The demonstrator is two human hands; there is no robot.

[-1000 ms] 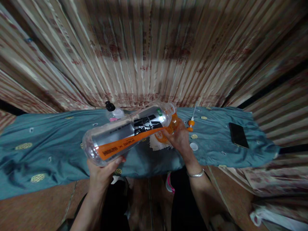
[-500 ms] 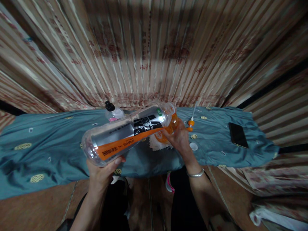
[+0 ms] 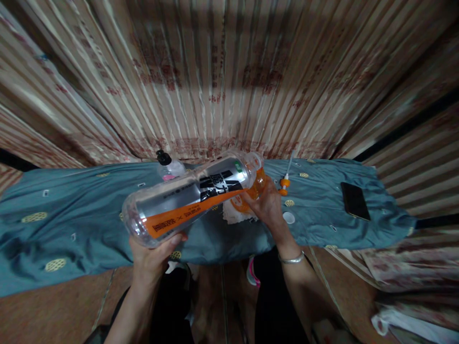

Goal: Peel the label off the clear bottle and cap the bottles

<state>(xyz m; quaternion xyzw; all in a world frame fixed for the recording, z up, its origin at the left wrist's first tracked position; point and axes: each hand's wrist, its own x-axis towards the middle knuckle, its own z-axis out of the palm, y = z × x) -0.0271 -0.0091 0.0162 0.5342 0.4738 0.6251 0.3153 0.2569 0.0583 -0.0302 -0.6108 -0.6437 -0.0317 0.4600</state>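
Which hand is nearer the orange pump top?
Right. The right hand, around the orange bottle, is just left of the orange pump top; the left hand, holding the clear bottle near its base, is much farther left.

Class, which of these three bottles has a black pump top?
The rear bottle with the black pump, partly behind the large bottle in the left hand. Neither that nor the orange bottle in the right hand shows any pump.
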